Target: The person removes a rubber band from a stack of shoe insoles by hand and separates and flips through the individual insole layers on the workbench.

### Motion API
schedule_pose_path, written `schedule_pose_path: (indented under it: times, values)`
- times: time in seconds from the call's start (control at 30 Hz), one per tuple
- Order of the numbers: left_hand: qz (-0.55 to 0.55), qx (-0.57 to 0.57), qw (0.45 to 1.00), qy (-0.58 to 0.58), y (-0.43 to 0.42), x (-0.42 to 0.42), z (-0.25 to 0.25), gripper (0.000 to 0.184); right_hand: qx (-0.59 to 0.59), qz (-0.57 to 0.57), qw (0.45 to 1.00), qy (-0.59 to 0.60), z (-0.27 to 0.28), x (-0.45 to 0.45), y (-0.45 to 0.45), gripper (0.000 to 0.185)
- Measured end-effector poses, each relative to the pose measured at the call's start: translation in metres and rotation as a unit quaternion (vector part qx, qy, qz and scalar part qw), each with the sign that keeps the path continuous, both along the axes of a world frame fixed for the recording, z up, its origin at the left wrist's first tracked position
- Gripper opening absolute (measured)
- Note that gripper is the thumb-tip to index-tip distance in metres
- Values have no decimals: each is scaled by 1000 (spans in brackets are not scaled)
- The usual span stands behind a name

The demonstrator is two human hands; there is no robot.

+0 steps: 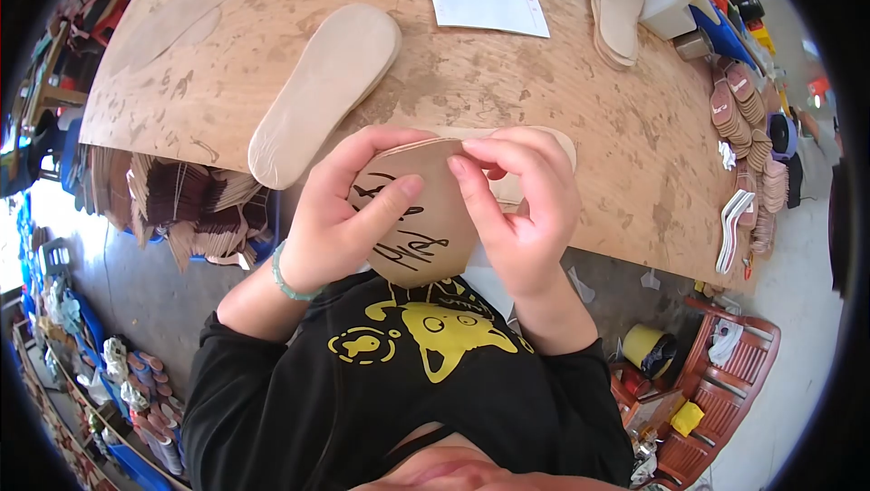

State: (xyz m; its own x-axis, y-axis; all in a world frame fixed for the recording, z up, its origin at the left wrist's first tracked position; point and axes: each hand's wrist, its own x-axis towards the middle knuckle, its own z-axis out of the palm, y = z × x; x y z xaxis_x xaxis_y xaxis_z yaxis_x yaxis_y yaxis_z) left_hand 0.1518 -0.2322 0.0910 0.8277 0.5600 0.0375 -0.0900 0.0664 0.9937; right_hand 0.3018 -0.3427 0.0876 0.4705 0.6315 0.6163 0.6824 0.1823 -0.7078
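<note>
Close to my chest, a tan sheet (435,210) with black handwriting is held up; its curved top edge shows thin layers. My left hand (349,210) is closed on its left side, thumb flat across the writing. At the upper right edge of the sheet, my right hand (530,196) pinches with thumb and index finger. Beyond the hands, a large beige insole (331,83) lies tilted on the wooden table (489,83). Another pale sole-shaped piece (564,142) is partly hidden behind my right hand.
A white paper (488,3) lies on the table's far side. More insoles (618,15) and a white plastic container (666,1) are at the right. Stacked brown pieces (190,201) sit below the left table edge. A reddish-brown chair (725,373) stands at lower right.
</note>
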Motion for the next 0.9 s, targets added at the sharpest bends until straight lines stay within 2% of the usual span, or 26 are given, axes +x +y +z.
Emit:
schedule_pose_path:
  times: [0.1, 0.23, 0.33, 0.57, 0.77, 0.9]
  values:
    - [15, 11, 1000, -7, -2, -1, -4, 29, 5, -3, 997, -71, 0, 2, 0, 21]
    - [20, 49, 999, 0, -4, -4, -4, 28, -17, -5, 998, -53, -1, -1, -2, 20]
    - [24, 119, 993, 5, -3, -5, -8, 26, -34, 1, 999, -39, 0, -3, -1, 17]
    - [5, 102, 995, 8, -6, -9, -10, 25, -92, -10, 991, -93, -1, -10, -4, 15]
    - [42, -9, 999, 29, -16, -7, -8, 27, -113, 18, 986, -123, -3, -10, -6, 14]
    - [60, 20, 997, 49, -16, -3, -9, 28, -113, 59, 983, -130, -5, -20, -15, 14]
